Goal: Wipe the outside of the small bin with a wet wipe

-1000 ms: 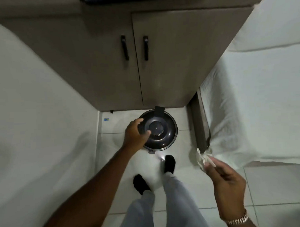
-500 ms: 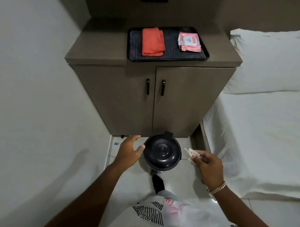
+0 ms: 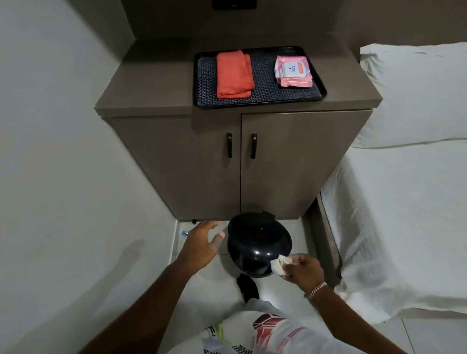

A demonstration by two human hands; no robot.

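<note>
A small round black bin [image 3: 257,242] with a domed lid stands on the white floor in front of a brown cabinet. My right hand [image 3: 303,271] pinches a crumpled white wet wipe [image 3: 280,265], and the wipe touches the bin's front right side. My left hand [image 3: 201,245] hovers just left of the bin with fingers spread, a small gap between it and the bin's wall. A black-socked foot [image 3: 247,283] rests right below the bin.
The two-door cabinet [image 3: 240,166] carries a black tray [image 3: 260,96] with a folded orange cloth [image 3: 233,77] and a pink wet-wipe pack [image 3: 292,71]. A white bed [image 3: 403,210] fills the right side. A white wall [image 3: 54,169] closes the left.
My left hand has come off the bin's lid and now hangs beside it. My right hand brought the wipe in from the right onto the bin's side. The view tilted upward.
</note>
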